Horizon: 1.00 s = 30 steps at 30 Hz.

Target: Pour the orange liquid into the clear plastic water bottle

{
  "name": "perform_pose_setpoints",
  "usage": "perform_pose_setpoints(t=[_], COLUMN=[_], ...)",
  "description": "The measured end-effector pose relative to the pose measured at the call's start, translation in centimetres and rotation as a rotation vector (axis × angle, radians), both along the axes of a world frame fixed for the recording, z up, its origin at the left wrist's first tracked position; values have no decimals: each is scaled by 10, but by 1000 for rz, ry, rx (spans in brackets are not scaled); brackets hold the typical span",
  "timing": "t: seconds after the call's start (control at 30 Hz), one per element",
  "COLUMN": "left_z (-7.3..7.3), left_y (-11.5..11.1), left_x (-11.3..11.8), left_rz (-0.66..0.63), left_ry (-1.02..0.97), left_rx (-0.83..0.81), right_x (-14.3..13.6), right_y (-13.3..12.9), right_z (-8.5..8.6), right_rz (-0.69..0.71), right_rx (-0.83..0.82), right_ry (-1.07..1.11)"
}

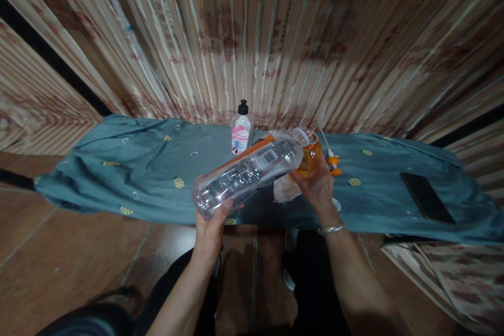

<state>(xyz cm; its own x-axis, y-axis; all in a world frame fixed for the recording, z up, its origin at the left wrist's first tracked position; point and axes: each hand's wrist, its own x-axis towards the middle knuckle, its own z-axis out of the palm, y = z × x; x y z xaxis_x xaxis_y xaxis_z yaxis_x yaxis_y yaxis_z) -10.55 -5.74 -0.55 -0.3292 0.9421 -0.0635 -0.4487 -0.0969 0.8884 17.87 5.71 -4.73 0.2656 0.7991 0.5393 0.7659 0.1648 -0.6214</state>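
Curtains (255, 52) hang behind a cloth-covered desk (378, 205); above its middle, the person's left fingers (224, 211) grasp a clear bottle (244, 174), neck toward two o'clock, beside the amber bottle (309, 161) the right fingers (300, 179) clasp.

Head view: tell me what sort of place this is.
Probably a room in a home, perhaps a curtained-off corner: patterned curtains hang close behind, a green printed cloth is draped over a long, narrow surface, and the floor is brown tile.
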Motion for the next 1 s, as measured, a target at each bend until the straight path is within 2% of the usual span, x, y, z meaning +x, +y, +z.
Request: perform_pose_setpoints(t=[1.0], left_z=[-2], left_y=[1], left_x=[-2], left_rz=[4], left_ry=[-17], left_rx=[25], right_x=[1], right_y=[-2], right_z=[6], right_rz=[-16], right_rx=[-26], right_ry=[4])
